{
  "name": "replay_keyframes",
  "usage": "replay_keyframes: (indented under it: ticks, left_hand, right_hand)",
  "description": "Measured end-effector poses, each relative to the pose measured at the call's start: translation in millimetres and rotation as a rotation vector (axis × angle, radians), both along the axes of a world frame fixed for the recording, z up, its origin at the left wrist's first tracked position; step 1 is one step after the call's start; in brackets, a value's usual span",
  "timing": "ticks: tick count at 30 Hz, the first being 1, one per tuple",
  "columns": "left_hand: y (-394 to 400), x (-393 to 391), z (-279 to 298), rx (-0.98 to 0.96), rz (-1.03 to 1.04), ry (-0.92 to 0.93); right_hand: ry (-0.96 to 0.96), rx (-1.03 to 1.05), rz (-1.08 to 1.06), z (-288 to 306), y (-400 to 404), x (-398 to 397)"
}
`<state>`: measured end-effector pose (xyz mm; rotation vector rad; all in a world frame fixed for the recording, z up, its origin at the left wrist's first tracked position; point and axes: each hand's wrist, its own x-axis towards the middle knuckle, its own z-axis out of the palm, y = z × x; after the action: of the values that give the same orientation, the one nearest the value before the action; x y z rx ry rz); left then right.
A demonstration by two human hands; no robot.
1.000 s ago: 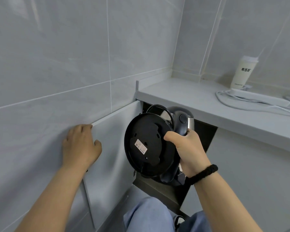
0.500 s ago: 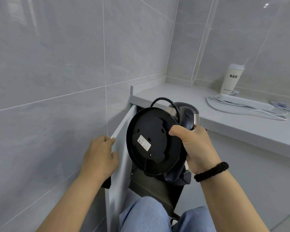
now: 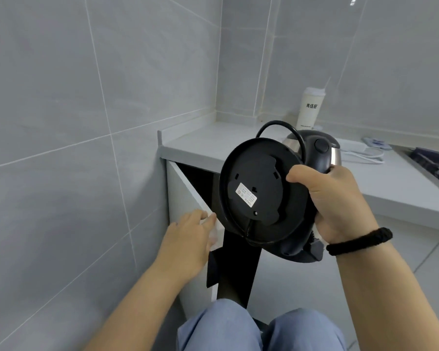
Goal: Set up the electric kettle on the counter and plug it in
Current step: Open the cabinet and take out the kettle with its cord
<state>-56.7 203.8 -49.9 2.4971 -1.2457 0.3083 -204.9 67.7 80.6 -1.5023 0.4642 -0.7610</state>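
With your right hand (image 3: 340, 206) clamped round kettle (image 3: 319, 150) and base (image 3: 259, 196) held tipped in the air, and flat left hand (image 3: 188, 239) on the door (image 3: 185, 196) at 9 o'clock, lift both level onto the worktop (image 3: 203, 145) at 12 o'clock, minding the cord (image 3: 276, 125).

Kettle (image 3: 336, 158) brushed metal; base (image 3: 259, 196) matt black plastic; wall tiles (image 3: 61, 122) glossy.
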Motion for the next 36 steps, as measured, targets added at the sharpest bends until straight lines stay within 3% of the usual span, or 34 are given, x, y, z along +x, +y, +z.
replay_keyframes:
  ticks: [8,16,24,31,36]
  left_hand:
    - [-78,0,-3,-0.121,-0.013,-0.137]
    - [-126,11,-3,-0.072,0.022,-0.197]
    - [-164,26,5,-0.233,-0.188,-0.118]
    - [-197,38,13,0.096,-0.193,-0.184]
    - [-212,41,13,0.079,-0.121,-0.176]
  right_hand:
    - [0.005,-0.038,-0.071,16,-31,-24]
    - [0.005,-0.018,-0.159,29,-58,-34]
    - [-0.026,0.017,-0.159,43,-74,-32]
    - [-0.051,0.029,-0.18,67,-90,-36]
    - [-0.069,0.016,-0.185,78,-94,-38]
